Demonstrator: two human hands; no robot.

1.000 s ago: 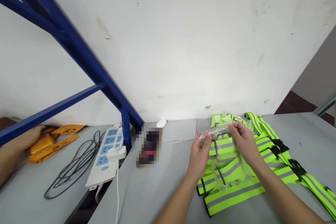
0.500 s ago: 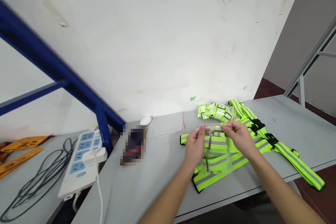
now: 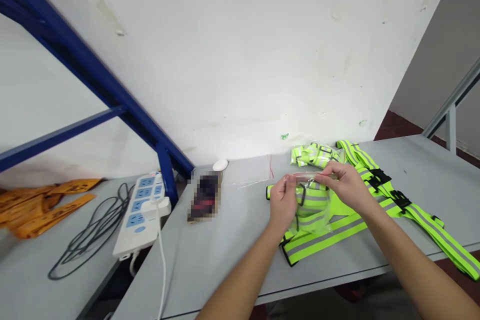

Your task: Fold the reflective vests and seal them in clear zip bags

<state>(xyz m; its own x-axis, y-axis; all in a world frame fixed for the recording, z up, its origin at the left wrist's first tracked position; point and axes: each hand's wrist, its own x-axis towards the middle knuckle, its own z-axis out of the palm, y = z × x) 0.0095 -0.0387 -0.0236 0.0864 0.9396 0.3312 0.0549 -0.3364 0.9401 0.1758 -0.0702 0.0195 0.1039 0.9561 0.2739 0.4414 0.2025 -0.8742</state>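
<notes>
The clear bag point(image 3: 313, 205) the person's holding has straightened up: a second ago its mouth slanted upward to the right, and now it runs pretty much level between the left hand point(image 3: 284, 200) and right hand point(image 3: 345, 185), which have evened out in height too. The packed bag point(image 3: 317, 155) behind was half covered by them, and now you can see most of it. A strap end point(image 3: 269, 192) has popped out beside the left hand as well. Over on the left, that other person's hand is gone from the orange straps point(image 3: 45, 205), lol, they're just lying there.
</notes>
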